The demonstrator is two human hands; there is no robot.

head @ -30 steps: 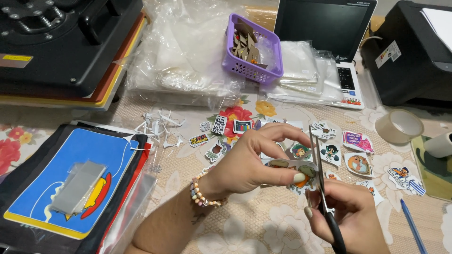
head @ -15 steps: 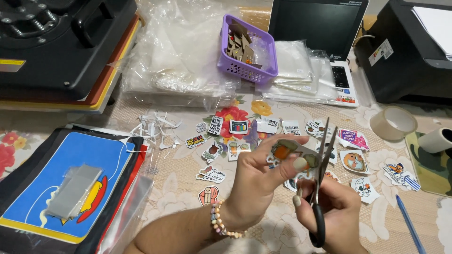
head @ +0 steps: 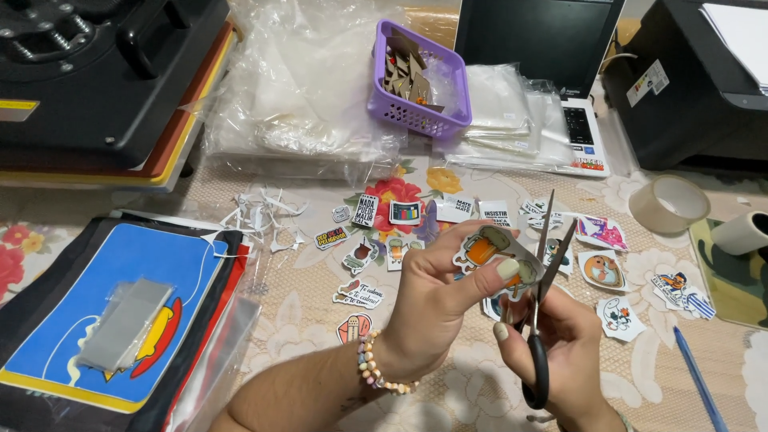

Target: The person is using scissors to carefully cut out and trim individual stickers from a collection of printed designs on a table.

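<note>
My left hand (head: 444, 304) pinches a small printed sticker sheet (head: 490, 246) with an orange cartoon figure, held up above the table. My right hand (head: 560, 344) grips black-handled scissors (head: 544, 280), blades parted and pointing up, right beside the sheet's edge. A bead bracelet (head: 376, 370) circles my left wrist. Several cut-out stickers (head: 384, 240) lie scattered on the floral tablecloth (head: 304, 320) below and around both hands.
White paper trimmings (head: 260, 220) lie left of the stickers. A purple basket (head: 416, 80), plastic bags (head: 296, 96), a laptop (head: 552, 48), a black printer (head: 696, 80), a tape roll (head: 668, 204), a blue pen (head: 700, 380), a heat press (head: 88, 72) and a blue-printed bag (head: 120, 304) surround the spot.
Both hands have lifted from the tabletop toward the camera. The sticker sheet now stands higher, turned between my left fingers, and the scissors' blades have parted beside it.
</note>
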